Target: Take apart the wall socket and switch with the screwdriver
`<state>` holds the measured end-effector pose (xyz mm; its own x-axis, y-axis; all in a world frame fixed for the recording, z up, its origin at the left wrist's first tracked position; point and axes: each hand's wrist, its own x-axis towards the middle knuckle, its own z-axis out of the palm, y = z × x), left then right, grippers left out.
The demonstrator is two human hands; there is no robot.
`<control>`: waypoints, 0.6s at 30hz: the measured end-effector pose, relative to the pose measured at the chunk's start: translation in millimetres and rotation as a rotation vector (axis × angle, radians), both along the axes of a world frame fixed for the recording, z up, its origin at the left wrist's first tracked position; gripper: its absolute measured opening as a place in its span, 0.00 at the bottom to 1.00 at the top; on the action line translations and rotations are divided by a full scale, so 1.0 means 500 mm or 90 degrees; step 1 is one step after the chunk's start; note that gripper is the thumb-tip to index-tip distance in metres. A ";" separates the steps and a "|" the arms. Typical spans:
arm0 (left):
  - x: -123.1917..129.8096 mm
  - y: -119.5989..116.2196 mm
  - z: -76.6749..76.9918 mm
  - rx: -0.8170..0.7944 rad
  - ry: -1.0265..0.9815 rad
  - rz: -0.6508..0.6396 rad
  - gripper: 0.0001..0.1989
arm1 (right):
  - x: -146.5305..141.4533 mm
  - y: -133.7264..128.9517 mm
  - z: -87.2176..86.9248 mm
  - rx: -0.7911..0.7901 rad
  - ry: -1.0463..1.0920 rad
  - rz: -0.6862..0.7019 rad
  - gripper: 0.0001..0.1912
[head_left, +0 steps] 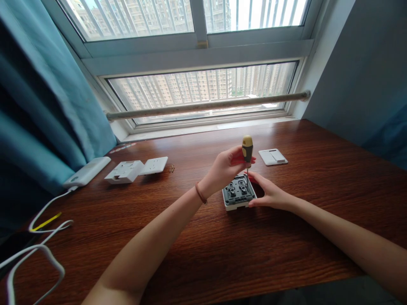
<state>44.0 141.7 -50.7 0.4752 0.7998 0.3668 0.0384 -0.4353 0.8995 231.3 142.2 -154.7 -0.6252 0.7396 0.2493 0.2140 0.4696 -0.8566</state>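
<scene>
My left hand (pixel 227 164) is closed around a screwdriver (pixel 247 148) with a yellow and dark grey handle. The screwdriver stands nearly upright, its shaft pointing down at the right part of a wall switch (pixel 238 191). Grey inner parts show on top of the switch, which sits in a white box. Fingers of my right hand (pixel 267 192) grip the box along its right side, with the thumb near the front corner. Whether the tip sits in a screw is too small to tell. Right of the screwdriver lies a white switch cover (pixel 273 157), flat on the table.
On the wooden table (pixel 190 237), a white box (pixel 124 171), a white socket panel (pixel 154 165) and several brass-coloured screws (pixel 172 168) lie to the left. Farther left are a white power strip (pixel 87 171), its cable (pixel 47 250) and a yellow strip (pixel 47 221). A blue curtain (pixel 60 84) hangs beside the window.
</scene>
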 end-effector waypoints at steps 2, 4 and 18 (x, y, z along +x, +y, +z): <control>0.002 0.007 -0.014 0.067 0.052 0.111 0.17 | 0.000 0.000 0.002 -0.001 0.001 0.000 0.47; 0.004 0.013 -0.024 0.121 0.093 0.200 0.21 | 0.001 0.000 0.003 -0.002 0.002 0.004 0.47; -0.007 0.003 0.003 0.038 0.028 0.017 0.14 | 0.001 -0.001 -0.002 0.003 -0.001 -0.001 0.47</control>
<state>40.5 143.3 -49.2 0.4708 0.7897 0.3933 0.0890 -0.4861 0.8694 231.9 141.8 -155.7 -0.6241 0.7396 0.2521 0.2156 0.4731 -0.8542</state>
